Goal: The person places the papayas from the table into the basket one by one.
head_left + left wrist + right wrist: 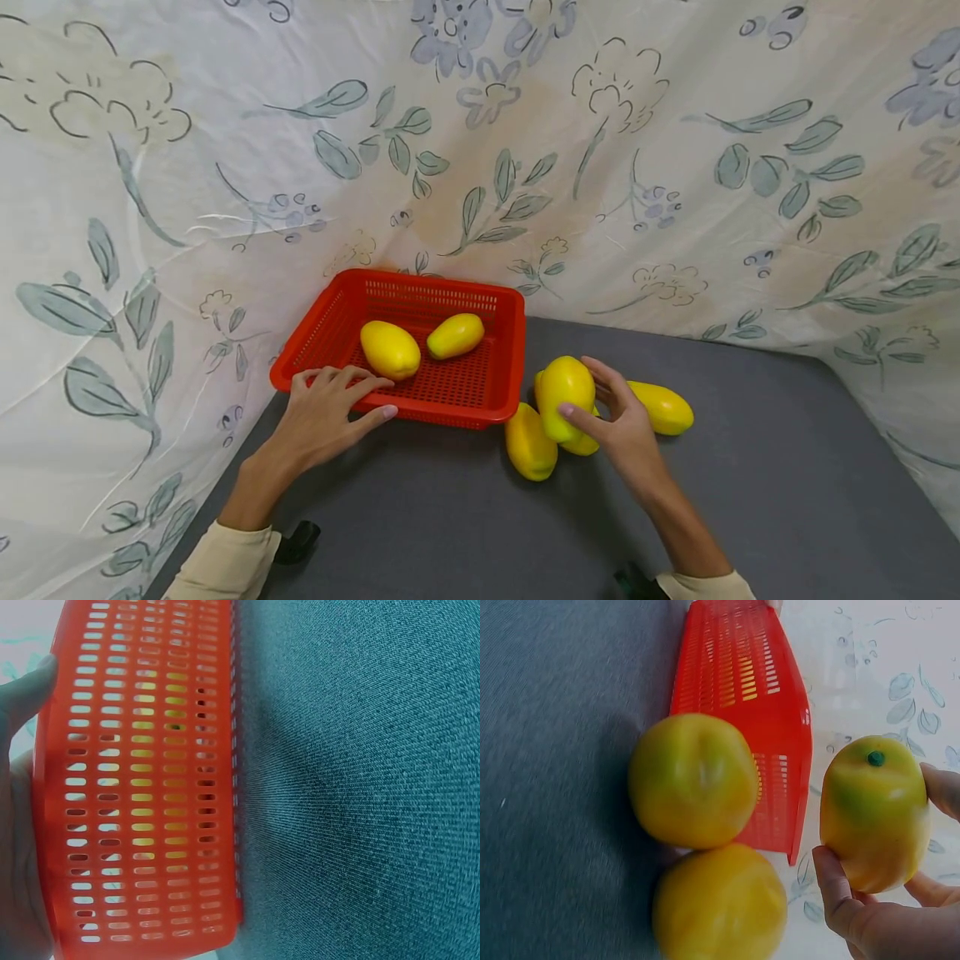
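My right hand (626, 429) holds a yellow mango (566, 396) between thumb and fingers, raised above other mangoes beside the basket. In the right wrist view this mango (874, 814) shows a small green stem end and stands apart from the two mangoes below. A red plastic basket (450, 408) with slotted walls has two mangoes inside, one larger mango (390, 350) at left and a smaller mango (455, 336) at right. My left hand (326, 417) grips the basket's front rim near the left corner, fingers over the edge and thumb outside.
A mango (531, 446) lies against the basket's front right corner, with others partly hidden under the held one. Another mango (663, 408) lies farther right. The grey tabletop (450, 517) meets a floral cloth (480, 192) behind the basket and at both sides.
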Available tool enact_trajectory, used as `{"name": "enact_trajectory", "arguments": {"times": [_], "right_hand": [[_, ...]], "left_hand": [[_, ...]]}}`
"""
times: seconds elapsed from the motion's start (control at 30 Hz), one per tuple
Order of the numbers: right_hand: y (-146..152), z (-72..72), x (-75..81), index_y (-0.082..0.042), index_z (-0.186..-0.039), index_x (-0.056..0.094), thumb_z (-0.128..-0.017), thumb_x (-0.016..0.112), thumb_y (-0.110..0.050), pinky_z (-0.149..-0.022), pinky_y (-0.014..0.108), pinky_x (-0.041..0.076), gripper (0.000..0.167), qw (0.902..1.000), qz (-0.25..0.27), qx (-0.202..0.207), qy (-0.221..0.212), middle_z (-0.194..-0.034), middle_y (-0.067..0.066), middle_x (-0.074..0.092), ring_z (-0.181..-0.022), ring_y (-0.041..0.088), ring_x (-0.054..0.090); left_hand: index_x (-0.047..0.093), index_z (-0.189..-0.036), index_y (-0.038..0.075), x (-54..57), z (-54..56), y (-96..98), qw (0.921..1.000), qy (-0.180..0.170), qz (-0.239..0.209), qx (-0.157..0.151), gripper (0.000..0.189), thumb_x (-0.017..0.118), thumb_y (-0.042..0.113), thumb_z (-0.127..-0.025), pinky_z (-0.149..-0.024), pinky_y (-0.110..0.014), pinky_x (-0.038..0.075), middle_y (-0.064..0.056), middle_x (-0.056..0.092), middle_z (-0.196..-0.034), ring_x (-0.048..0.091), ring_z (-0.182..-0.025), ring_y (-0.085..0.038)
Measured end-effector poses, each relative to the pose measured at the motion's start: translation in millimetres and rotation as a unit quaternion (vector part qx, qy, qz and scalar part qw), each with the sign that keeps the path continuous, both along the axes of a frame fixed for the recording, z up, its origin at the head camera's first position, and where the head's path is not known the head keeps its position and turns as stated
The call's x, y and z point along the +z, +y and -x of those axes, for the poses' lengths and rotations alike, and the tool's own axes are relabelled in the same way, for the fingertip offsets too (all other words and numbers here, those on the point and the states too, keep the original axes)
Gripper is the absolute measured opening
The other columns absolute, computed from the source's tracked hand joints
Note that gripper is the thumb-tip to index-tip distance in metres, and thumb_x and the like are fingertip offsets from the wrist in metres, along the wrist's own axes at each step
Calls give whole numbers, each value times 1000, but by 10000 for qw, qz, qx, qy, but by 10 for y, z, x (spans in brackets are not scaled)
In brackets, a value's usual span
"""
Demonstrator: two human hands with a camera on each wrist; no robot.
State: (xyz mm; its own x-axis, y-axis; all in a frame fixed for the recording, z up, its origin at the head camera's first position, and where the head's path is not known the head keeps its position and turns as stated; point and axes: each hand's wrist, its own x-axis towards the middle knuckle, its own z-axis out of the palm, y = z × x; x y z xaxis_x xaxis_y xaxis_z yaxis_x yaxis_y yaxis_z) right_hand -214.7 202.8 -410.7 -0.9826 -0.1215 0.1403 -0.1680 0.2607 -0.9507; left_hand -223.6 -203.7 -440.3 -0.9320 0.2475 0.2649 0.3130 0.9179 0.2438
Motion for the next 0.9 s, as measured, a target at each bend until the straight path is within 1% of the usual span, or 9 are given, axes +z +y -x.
{"name": "enact_trajectory", "arguments": {"times": [0.07,0.2,0.27,0.4,0.57,0.7,0.77,0.83,0.9], "right_hand": [[-49,2,5,-18,-161,41,-99,77,-22,-116,50,42,72,10000,58,34,5,-164,7,40,-147,32,43],[-143,5,9,-18,-160,41,-99,77,-22,-105,29,51,72,9997,205,95,-29,-163,7,41,-145,32,46],[-190,10,7,-18,-160,41,-98,76,-21,-100,22,52,71,9994,304,140,-28,-162,8,42,-143,32,47],[-271,21,-7,-19,-160,43,-98,76,-18,-98,20,53,70,9988,462,176,24,-158,9,44,-142,31,48],[-384,51,9,-23,-159,43,-98,77,-21,-101,25,53,70,9987,493,136,-30,-157,8,45,-143,31,48],[-480,84,32,-25,-160,43,-98,77,-23,-108,42,52,71,9984,550,118,-50,-156,7,46,-142,31,49],[-522,95,36,-25,-160,42,-98,78,-26,-112,50,50,72,9983,568,76,-55,-157,7,45,-143,32,48],[-554,101,33,-26,-162,40,-98,78,-28,-114,55,47,74,9982,592,-5,-74,-158,6,44,-146,33,46],[-580,103,31,-25,-163,38,-98,78,-28,-116,55,45,77,9978,650,-77,-86,-160,5,42,-149,32,44]], "left_hand": [[69,-141,28,-2,2,-6,10000,11,6,-15,58,62,64,-97,-109,-74,25,-14,63,-142,53,-128,-43],[69,-141,28,-8,3,-16,10000,13,17,-33,58,62,64,-97,-109,-74,26,-14,63,-142,53,-128,-43],[69,-141,28,-9,4,-20,10000,7,15,-34,58,62,64,-96,-109,-74,26,-14,63,-142,53,-128,-43],[69,-141,28,-3,8,-29,10000,3,10,-39,58,62,64,-96,-109,-74,25,-15,63,-142,53,-128,-44],[69,-141,28,10,12,-37,10000,-5,15,-37,58,62,64,-97,-109,-74,25,-14,63,-143,53,-129,-43],[69,-141,28,14,11,-37,10000,-6,27,-28,58,62,64,-97,-109,-73,26,-14,63,-142,53,-129,-43],[69,-141,28,13,10,-34,10000,-17,34,-27,58,62,64,-97,-109,-73,26,-13,63,-142,53,-129,-43],[69,-141,28,12,9,-31,10000,-27,40,-32,58,62,64,-97,-109,-74,26,-13,63,-142,53,-129,-43],[69,-141,29,12,7,-30,10000,-29,50,-33,57,61,64,-97,-109,-74,26,-13,64,-141,54,-128,-43]]}}
